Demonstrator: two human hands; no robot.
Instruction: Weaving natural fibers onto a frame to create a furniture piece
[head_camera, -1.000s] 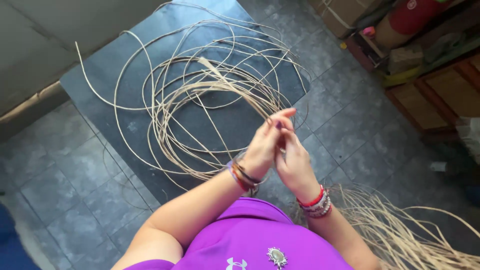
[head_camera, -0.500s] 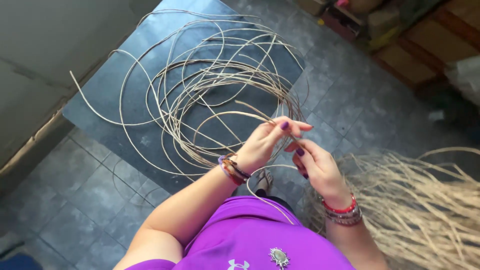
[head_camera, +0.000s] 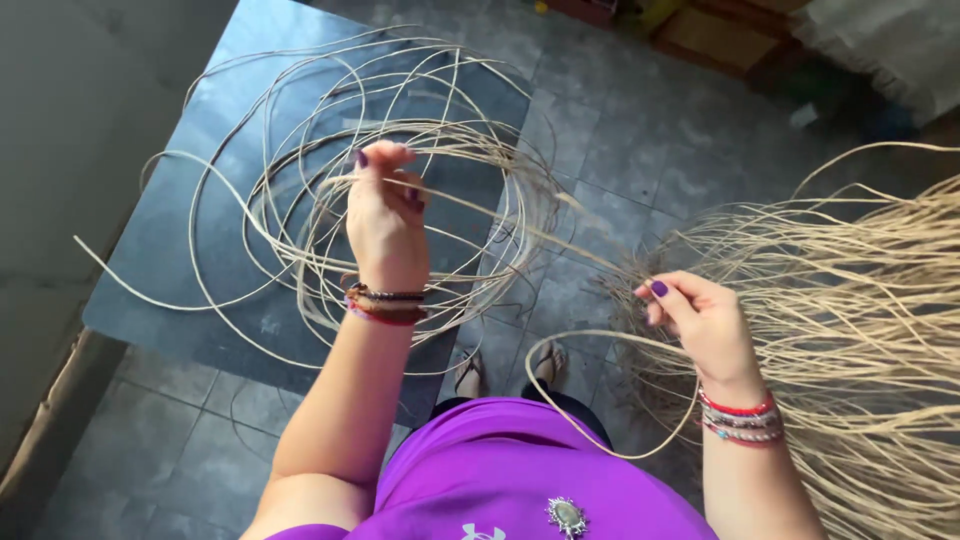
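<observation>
Head view: left hand (head_camera: 385, 215) pinches a cane strand (head_camera: 520, 225) over the coil (head_camera: 330, 200) on the dark mat (head_camera: 200, 290); right hand (head_camera: 700, 325) pinches it nr the loose bundle (head_camera: 860, 300). Keep tension even, avoid kinks.

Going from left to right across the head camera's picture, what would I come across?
Dark floor mat → coil of cane strands → left hand → right hand → loose bundle of pale strands.
</observation>
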